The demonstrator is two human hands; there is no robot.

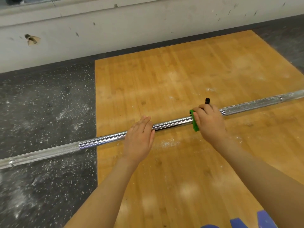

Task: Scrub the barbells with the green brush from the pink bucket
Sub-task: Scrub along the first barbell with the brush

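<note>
Scrubbing underway, mid-bar

Scrubbing 1 barbell [172, 123], which lies on the floor across the wooden platform [181, 76] and the black mat [46, 99]. Right hand [209, 122] has its grip closed round the green brush [195, 124], pressed on the smooth centre section. Left hand [139, 137] rests flat, fingers straight, steadying the bar. White dust on both knurled stretches suggests most of the work remains. Pink bucket not in view.

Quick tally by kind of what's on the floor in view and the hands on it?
Barbell: 1
Green brush: 1
Hands: 2, left hand resting flat on the bar, right hand gripping the brush
Total: 4
</note>
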